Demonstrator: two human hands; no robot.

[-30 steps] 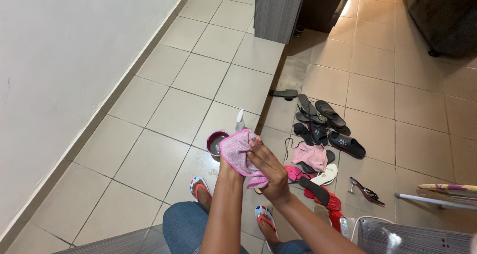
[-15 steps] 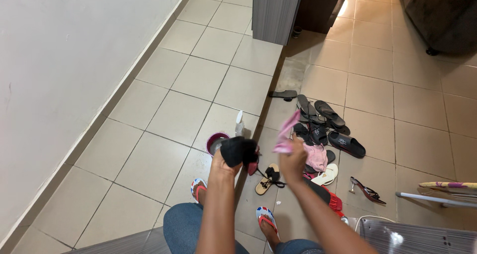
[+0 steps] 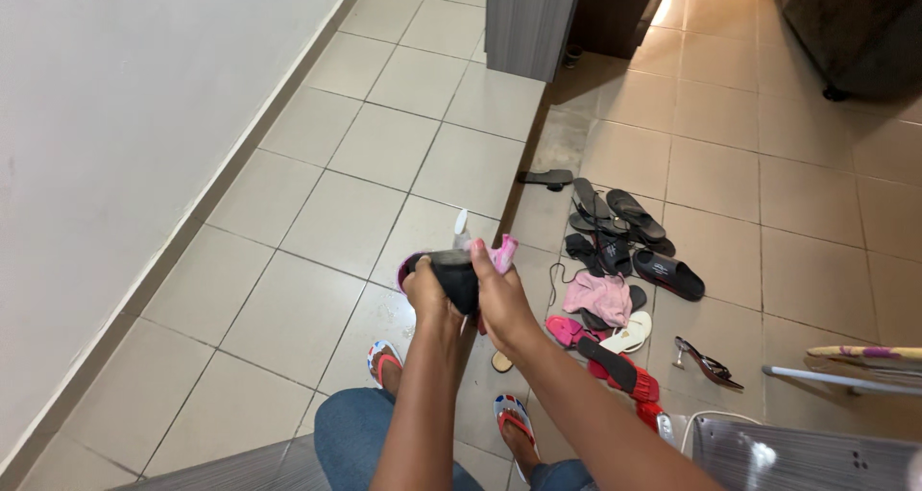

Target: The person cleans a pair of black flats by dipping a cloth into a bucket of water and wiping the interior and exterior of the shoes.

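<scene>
Black shoe (image 3: 454, 278) sits between both hands, gripped from the left by the left hand (image 3: 425, 294), whose fingers curl around its edge. The right hand (image 3: 499, 299) presses against its right side, fingers closed on a pink cloth (image 3: 501, 252) peeking out above the fingertips. The shoe looks dark, matte and flat-soled, held above the tiled floor (image 3: 336, 212), left of a pile of sandals (image 3: 615, 260).

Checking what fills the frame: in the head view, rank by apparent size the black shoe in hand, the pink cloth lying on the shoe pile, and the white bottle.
1. Black shoe, though nearest the camera, so unsure.
2. Pink cloth on the pile, similar.
3. White bottle, mostly hidden.
</scene>
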